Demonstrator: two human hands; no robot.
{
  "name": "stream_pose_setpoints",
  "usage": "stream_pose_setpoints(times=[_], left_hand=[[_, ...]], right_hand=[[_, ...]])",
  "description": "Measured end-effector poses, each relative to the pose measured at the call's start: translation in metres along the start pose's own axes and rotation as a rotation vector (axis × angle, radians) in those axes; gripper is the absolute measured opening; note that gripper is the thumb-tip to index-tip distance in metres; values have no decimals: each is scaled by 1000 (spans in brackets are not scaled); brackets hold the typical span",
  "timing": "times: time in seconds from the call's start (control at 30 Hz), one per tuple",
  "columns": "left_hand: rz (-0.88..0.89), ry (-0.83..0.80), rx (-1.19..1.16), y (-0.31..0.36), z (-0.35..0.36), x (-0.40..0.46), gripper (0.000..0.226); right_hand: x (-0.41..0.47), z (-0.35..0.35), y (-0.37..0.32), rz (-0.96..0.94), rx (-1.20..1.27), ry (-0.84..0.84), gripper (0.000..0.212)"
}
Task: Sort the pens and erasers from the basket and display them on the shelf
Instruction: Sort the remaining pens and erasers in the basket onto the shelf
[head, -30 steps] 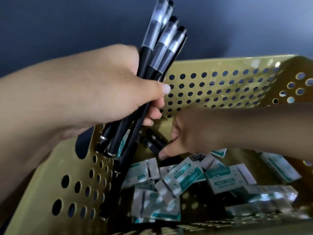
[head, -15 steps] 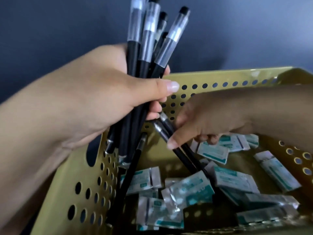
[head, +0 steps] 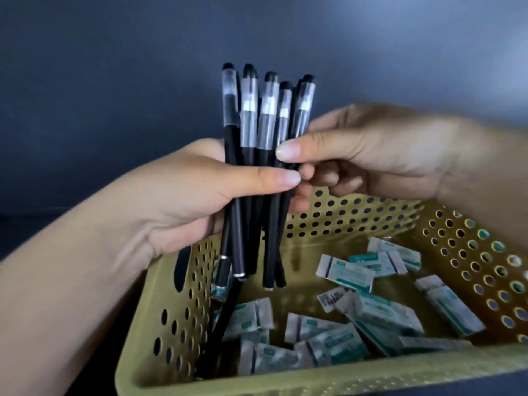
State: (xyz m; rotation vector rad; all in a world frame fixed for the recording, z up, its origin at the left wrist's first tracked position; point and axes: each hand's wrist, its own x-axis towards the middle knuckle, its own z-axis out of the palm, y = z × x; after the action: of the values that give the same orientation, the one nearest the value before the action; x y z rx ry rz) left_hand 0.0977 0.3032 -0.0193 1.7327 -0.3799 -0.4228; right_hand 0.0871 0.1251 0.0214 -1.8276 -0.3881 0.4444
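My left hand (head: 200,192) grips a bundle of several black pens (head: 257,155) with clear caps, held upright above the left end of a yellow perforated basket (head: 468,252). My right hand (head: 368,155) has come up beside the bundle, and its thumb and fingers pinch the rightmost pens just above my left thumb. Several wrapped white-and-teal erasers (head: 380,310) lie scattered on the basket floor. One more black pen (head: 225,318) leans in the basket's left corner.
A dark blue-grey wall (head: 114,81) fills the background behind the basket. The basket's near rim (head: 285,384) runs along the bottom of the view. No shelf is in view.
My right hand lifted a pen out of the basket and brought it up to the bundle. My left hand turned the bundle more upright, and the view tilted so more of the basket shows.
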Motion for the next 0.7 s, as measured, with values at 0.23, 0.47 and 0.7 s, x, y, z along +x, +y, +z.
stream_pose_setpoints(times=[0.23,0.47,0.7], left_hand=[[97,-64,32,34,17,-18,25],[332,-98,-2,88,69,-49,24],[376,-248,-200,67,128,-81,15]], right_hand=[[-26,4,-24,-141,-345,202,45],[-63,22,-53,-514,-14,291,64],[-128,34,-32,-692,57,263,21]])
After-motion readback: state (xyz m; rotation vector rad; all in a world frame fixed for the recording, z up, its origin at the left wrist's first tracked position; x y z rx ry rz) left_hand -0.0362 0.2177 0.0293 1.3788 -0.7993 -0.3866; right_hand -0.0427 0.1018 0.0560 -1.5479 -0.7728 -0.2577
